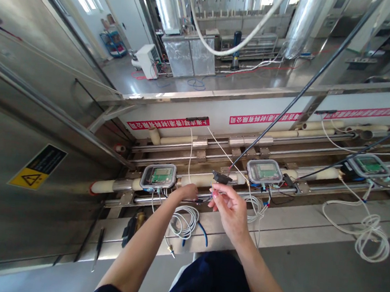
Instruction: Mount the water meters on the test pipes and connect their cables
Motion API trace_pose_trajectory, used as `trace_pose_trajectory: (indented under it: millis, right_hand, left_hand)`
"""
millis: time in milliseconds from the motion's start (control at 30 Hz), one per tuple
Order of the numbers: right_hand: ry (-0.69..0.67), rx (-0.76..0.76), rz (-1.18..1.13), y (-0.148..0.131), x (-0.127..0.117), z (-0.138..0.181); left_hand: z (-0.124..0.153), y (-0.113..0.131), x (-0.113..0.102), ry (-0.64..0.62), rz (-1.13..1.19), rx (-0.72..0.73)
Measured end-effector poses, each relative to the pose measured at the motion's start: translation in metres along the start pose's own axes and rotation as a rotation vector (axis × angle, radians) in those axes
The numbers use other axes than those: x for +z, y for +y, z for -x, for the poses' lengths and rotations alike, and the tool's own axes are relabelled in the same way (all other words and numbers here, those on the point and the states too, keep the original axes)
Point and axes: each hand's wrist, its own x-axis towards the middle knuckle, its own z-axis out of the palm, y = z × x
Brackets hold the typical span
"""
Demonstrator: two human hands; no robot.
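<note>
My left hand (187, 192) is closed near the pipe, gripping thin wires below a white pipe section (194, 180). My right hand (229, 206) pinches the same thin coloured wire ends (213, 195) between thumb and fingers, just under a small black connector (221, 177). A meter with a clear cover and green board (158, 176) sits left of my hands, and a second like it (265, 171) sits to the right. A coil of grey cable (183, 220) lies on the ledge below my left hand.
A third meter (368, 165) is mounted far right, with a white cable coil (373, 239) hanging below. Black cables (313, 79) run diagonally overhead. A yellow warning label (37, 166) marks the steel panel at left. Tools (129, 228) lie on the steel ledge.
</note>
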Motion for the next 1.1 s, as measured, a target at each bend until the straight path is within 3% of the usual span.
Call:
trace_pose_trajectory:
  millis: [200, 300, 400, 567, 700, 900, 1100]
  right_hand:
    - [0.015, 0.008, 0.003, -0.001, -0.003, -0.002]
    - [0.013, 0.014, 0.008, -0.003, -0.003, -0.003]
    - [0.0, 0.022, 0.005, -0.003, -0.003, -0.004]
    - [-0.001, 0.022, 0.011, -0.002, -0.003, -0.007]
    - [0.023, 0.033, 0.029, -0.003, -0.004, -0.009]
    - [0.039, 0.036, 0.086, -0.003, -0.005, -0.01]
    - [0.022, -0.004, 0.131, -0.001, -0.006, -0.01]
  left_hand:
    - [0.025, 0.011, -0.033, 0.286, 0.324, 0.037]
    - [0.047, 0.022, -0.051, 0.36, 0.725, 0.139]
    - [0.068, 0.032, -0.06, 0.356, 1.184, 0.276]
    - [0.096, 0.045, -0.058, 0.238, 1.465, 0.358]
    - [0.112, 0.053, -0.051, 0.197, 1.401, 0.339]
    - [0.121, 0.055, -0.037, 0.219, 1.016, 0.202]
    - [0.125, 0.054, -0.037, 0.619, 0.365, 0.16]
